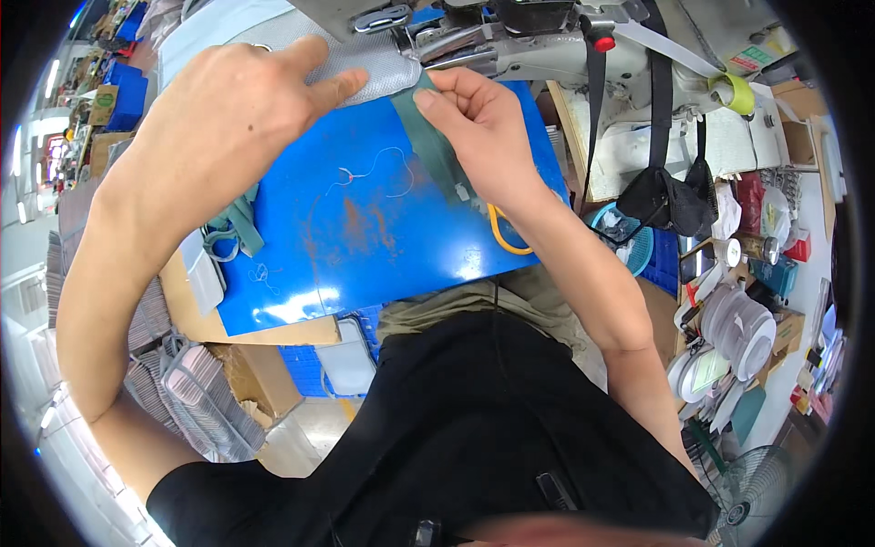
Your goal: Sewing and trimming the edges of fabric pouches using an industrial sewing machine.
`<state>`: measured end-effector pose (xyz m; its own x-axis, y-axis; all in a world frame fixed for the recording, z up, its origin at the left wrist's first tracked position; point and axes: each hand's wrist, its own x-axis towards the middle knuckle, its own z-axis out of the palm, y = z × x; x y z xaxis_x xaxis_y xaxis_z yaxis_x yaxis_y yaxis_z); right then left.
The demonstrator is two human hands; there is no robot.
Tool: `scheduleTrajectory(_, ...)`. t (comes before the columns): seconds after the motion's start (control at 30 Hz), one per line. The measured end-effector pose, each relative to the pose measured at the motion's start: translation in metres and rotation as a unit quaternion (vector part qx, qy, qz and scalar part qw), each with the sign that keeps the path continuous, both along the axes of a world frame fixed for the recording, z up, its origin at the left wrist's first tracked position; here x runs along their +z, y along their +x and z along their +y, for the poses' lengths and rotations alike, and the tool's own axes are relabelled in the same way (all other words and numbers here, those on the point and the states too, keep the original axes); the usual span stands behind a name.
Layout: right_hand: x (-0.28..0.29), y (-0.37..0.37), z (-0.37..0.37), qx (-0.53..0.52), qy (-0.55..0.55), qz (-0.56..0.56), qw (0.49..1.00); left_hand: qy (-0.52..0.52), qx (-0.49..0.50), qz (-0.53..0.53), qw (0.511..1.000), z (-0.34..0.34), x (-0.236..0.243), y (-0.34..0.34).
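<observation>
Two hands close to the needle, strap ready to slip

Head view: left hand (228, 114) laid flat, fingers pressed together, pinning the grey mesh piece (365, 68) on the blue work surface (365, 237) right under the sewing machine (510, 46). Right hand (474, 128) pinching the dark green strap (428, 137) between thumb and forefinger at the mesh's edge. Likely risks: fingertips too near the presser foot; strap skewing off the mesh edge if the pinch loosens, giving a crooked seam; loose thread (374, 173) snagging. Strap: narrow, flat, woven, dull green, running diagonally down toward the yellow scissors handle (501, 232), partly hidden by the wrist.
</observation>
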<state>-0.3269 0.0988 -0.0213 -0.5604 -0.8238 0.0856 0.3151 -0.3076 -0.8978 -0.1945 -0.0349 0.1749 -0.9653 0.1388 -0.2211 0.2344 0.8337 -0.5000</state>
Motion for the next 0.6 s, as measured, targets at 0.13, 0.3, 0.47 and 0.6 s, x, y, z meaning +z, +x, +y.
scheduleTrajectory(0.13, 0.002, 0.0, 0.001, 0.003, -0.002, -0.013, 1.0, -0.003, -0.014, 0.027, 1.0, 0.003, -0.007, 0.0)
scheduleTrajectory(0.3, 0.003, 0.002, 0.002, -0.002, -0.002, -0.012, 1.0, 0.019, 0.078, 0.036, 0.996, 0.032, -0.022, -0.001)
scheduleTrajectory(0.47, 0.0, 0.005, 0.001, -0.015, -0.006, -0.004, 1.0, 0.113, 0.132, 0.071, 0.982, 0.057, -0.047, -0.005)
scheduleTrajectory(0.6, -0.008, 0.005, -0.001, -0.032, -0.019, 0.014, 0.999, 0.19, 0.208, 0.144, 0.949, 0.072, -0.075, -0.024)
